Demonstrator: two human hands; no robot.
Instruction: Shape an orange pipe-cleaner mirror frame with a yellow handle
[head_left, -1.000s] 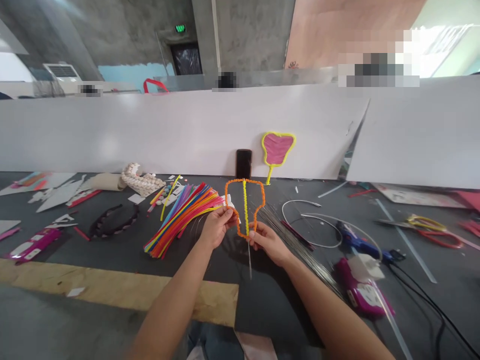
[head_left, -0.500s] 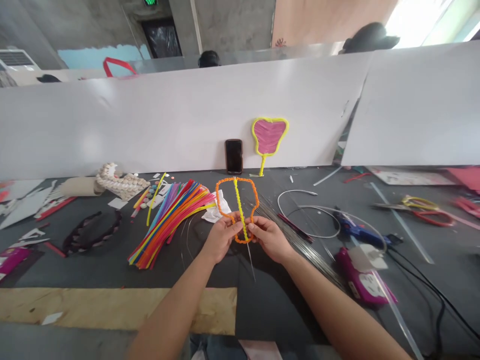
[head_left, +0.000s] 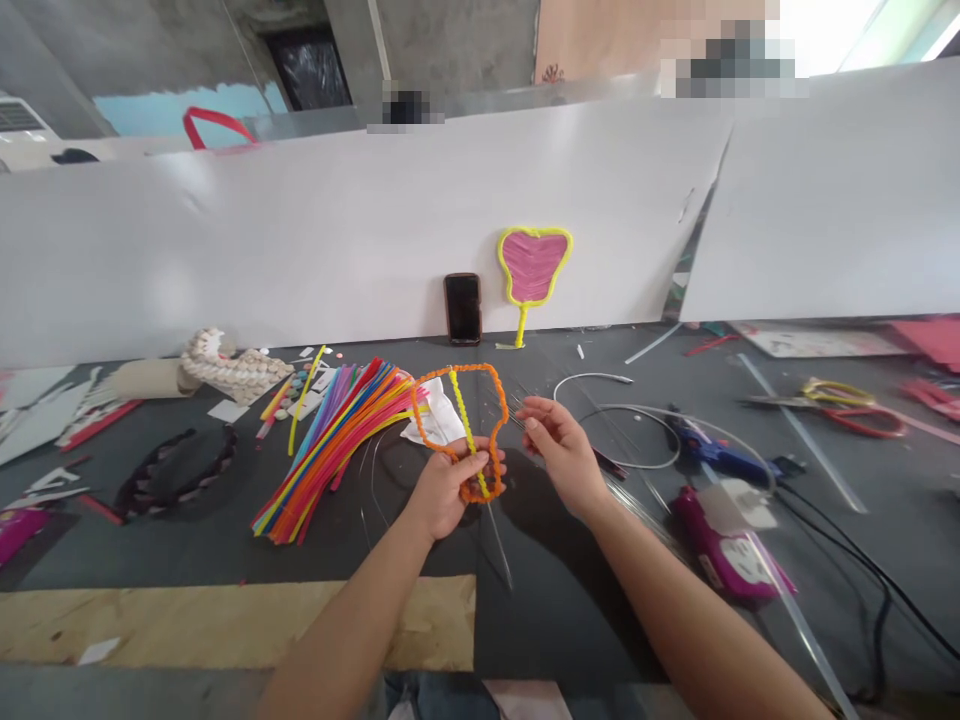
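Observation:
My left hand (head_left: 454, 485) is closed on the lower narrow part of a pipe-cleaner frame (head_left: 499, 385). Its outline is twisted orange pipe cleaner, with a yellow twisted strand (head_left: 461, 408) running down the middle. A thin wire (head_left: 498, 545) sticks out below the frame. To the right of it, my right hand (head_left: 559, 445) is apart from the frame, fingers loosely bent and thumb separated, with nothing visible in them. Left of the frame lies a bundle of coloured pipe cleaners (head_left: 330, 450), beside a crumpled white tissue (head_left: 435, 415).
A yellow-edged pink paddle shape (head_left: 535, 265) and a phone (head_left: 463, 308) lean on the white partition (head_left: 300, 240). On the right lie a blue glue gun (head_left: 716, 445), scissors (head_left: 840, 395), a magenta box (head_left: 724, 550) and cables. A braided headband (head_left: 176, 475) lies left.
My right hand has let go of the frame and moved right. My left hand still holds the frame, which has tilted and shifted slightly left.

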